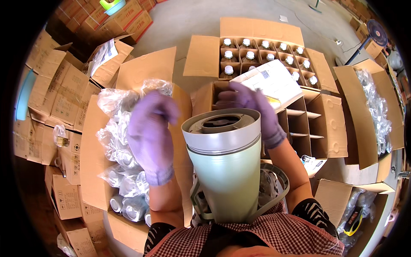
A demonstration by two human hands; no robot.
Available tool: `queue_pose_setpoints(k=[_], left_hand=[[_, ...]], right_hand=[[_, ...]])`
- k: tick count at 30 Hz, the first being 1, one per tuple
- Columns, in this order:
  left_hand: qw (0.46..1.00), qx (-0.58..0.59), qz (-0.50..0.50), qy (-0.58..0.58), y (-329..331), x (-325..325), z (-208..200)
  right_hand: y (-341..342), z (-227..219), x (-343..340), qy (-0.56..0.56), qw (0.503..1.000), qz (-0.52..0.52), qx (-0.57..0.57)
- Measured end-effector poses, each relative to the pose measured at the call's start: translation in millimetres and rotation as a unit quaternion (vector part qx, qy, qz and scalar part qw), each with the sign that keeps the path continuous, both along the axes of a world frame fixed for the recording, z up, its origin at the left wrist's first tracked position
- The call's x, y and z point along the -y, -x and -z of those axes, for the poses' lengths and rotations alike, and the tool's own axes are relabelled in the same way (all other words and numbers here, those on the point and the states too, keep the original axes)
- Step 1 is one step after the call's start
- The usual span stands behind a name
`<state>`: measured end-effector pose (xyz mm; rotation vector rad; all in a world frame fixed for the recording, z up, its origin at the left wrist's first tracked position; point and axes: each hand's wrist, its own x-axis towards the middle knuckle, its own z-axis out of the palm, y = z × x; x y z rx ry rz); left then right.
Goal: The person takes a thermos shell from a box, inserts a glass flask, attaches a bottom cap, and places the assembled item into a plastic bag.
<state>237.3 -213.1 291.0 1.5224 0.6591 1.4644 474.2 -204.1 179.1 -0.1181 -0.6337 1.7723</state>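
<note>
My left hand (154,130), in a purple glove, hangs above a carton (92,162) of plastic-wrapped clear vessels (124,145). Motion smears its fingers, so their hold cannot be made out. My right hand (252,105), gloved alike, is raised behind a pale green tapered jug (227,175) with a grey collar and a loop handle (280,180). Its blurred fingers point left and look apart, with nothing seen in them. Just beside that hand, a white box (269,81) lies tilted across the dividers of a carton.
Capped bottles (250,55) stand in the far cells of a divided carton (261,28); nearer dividers (297,124) show beside it. More cartons are stacked at left (64,85). At right are a carton of plastic wrap (359,115), a yellow-and-black tool (353,222) and a fan (376,32).
</note>
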Motion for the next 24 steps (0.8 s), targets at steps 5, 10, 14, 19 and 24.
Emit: queue_pose_setpoints(k=[5,10,14,19,24], left_hand=[[0.965,0.028,0.187,0.183,19,-20,104],[0.971,0.062,0.229,0.017,43,-30,124],[0.973,-0.153,0.149,-0.087,14,-27,53],[0.967,0.117,0.098,0.202,-20,-55,74],[0.907,0.250,0.128,0.314,-35,-71,119]], right_hand=[[-10,-8,24,-0.143,0.954,0.140,0.222],[-18,8,16,-0.139,0.967,0.100,0.186],[-9,9,-2,-0.068,0.981,0.098,0.152],[7,3,-45,0.069,0.965,0.141,0.212],[-6,-1,-45,-0.194,0.561,0.518,0.616]])
